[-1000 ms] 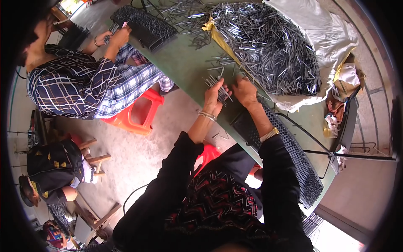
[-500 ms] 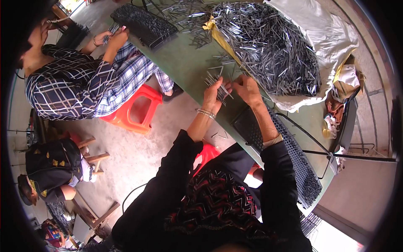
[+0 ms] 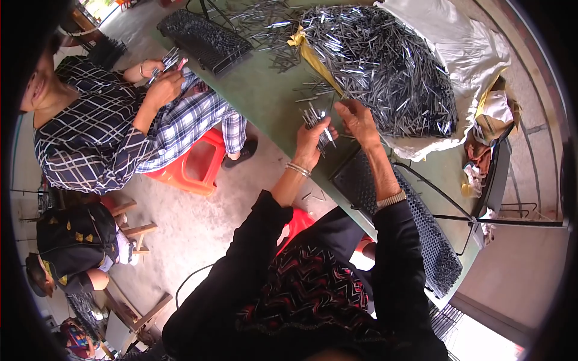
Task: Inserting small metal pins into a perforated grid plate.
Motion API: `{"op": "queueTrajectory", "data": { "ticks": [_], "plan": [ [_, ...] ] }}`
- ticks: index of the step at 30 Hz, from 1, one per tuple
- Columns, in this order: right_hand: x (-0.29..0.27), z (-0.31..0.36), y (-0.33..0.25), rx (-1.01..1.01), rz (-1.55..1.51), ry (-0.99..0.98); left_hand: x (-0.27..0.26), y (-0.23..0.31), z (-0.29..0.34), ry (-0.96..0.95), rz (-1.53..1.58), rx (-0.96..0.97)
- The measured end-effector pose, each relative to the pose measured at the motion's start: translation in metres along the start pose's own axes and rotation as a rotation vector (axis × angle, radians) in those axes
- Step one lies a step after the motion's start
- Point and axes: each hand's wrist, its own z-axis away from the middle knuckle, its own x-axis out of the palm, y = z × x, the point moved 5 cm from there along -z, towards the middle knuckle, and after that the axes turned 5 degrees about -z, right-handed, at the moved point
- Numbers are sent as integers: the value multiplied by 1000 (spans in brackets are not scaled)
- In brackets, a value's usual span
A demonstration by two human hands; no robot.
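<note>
My left hand (image 3: 309, 144) is closed round a loose bundle of thin grey metal sticks (image 3: 312, 114), whose ends fan out above and below the fingers. Just to its right, my right hand (image 3: 360, 125) has thumb and fingertips drawn together near the sack's edge; what they pinch, if anything, is too small to make out. A big heap of the same sticks (image 3: 385, 66) fills an opened white sack (image 3: 475, 45) on the green table (image 3: 274, 111). Close below my right hand lies a long black tray with rows of holes (image 3: 415, 216), its far end packed with dark sticks.
Another black tray full of sticks (image 3: 205, 39) stands at the table's far left. Loose sticks lie between it and the sack. Black metal rods (image 3: 433, 186) arch over the near tray. A co-worker in a checked shirt (image 3: 90, 138) sits left by a red stool (image 3: 195, 165), holding sticks.
My left hand has shifted slightly right and down with its bundle, turning a little. My right hand has tilted, fingertips still together. The co-worker's hands have moved slightly.
</note>
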Motion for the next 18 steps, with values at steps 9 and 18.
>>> {"op": "queueTrajectory", "data": {
  "ticks": [9, 18],
  "plan": [
    [-17, -6, -8, -125, -187, 187, 29, 6, 6, -139, -209, 226],
    [-51, 56, -37, -280, -166, 359, 23, -12, 26, -123, -669, 505]
  ]
}}
